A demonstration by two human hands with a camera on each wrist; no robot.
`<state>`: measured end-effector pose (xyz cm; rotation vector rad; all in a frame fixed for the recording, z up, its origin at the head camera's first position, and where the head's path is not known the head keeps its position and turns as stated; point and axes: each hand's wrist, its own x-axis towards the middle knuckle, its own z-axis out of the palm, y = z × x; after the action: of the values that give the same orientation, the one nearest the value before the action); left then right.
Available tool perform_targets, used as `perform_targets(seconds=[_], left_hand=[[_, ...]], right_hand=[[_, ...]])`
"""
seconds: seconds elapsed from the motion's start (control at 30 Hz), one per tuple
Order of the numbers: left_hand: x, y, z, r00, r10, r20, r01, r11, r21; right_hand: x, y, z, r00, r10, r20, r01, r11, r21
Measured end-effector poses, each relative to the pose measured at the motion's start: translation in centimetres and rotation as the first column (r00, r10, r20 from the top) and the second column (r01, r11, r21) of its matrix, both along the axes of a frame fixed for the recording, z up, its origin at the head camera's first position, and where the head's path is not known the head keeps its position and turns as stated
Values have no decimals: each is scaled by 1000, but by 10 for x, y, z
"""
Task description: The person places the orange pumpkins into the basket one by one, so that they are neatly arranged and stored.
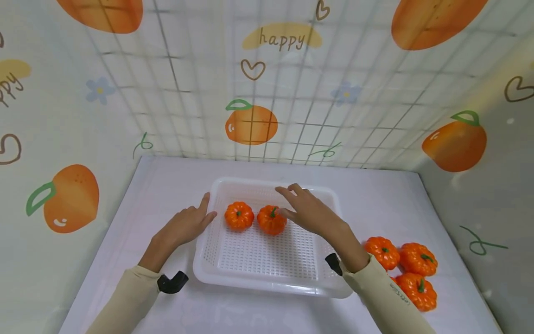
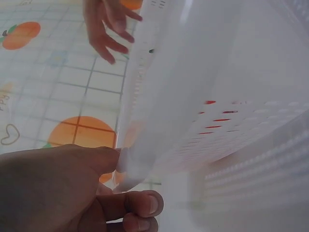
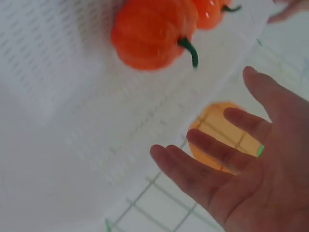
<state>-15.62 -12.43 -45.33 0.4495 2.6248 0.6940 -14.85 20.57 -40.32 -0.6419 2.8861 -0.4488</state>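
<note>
Booth-like setting; fruit-printed walls (image 1: 200,125) round white table (image 1: 250,308)

I'm getting a pretty bright head view, glare's catching the basket (image 1: 267,283) rim, soft shadow's falling on the table (image 1: 250,311), both wrist cams are looking hazy.

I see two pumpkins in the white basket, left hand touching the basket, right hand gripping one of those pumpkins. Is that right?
Not the grip: in the right wrist view the right hand holds nothing. Two pumpkins in the white basket and the left hand touching it is right.
</note>
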Motion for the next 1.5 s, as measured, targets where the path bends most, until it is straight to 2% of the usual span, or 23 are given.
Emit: perform_targets(seconds=[0.13, 0.27, 0.6, 0.87, 1.07, 1.3, 1.5], left_hand=[[0, 0, -1, 1000, 6, 2, -6, 1000, -6], [0, -1, 0, 1000, 11, 4, -11, 1000, -5], [4, -1, 1, 1000, 10, 16, -11, 1000, 30], [4, -1, 0, 1000, 2, 8, -2, 1000, 22], [3, -2, 0, 1000, -5, -4, 5, 1000, 9], [1, -1, -1, 1000, -5, -6, 5, 1000, 4], [-1, -1, -1, 1000, -4, 8, 4, 1000, 24]], right_hand=[[5, 17, 7, 994, -6, -107, 2, 999, -32], [9, 32, 12, 982, -52, -183, 39, 996, -75], [24, 73, 9, 947, -230, -223, 217, 973, -80], [45, 113, -3, 907, -390, -160, 390, 920, -30], [60, 143, -17, 894, -438, -91, 441, 897, 15], [71, 164, -30, 851, -525, 6, 522, 847, 94], [83, 175, -37, 835, -538, 118, 522, 841, 144]])
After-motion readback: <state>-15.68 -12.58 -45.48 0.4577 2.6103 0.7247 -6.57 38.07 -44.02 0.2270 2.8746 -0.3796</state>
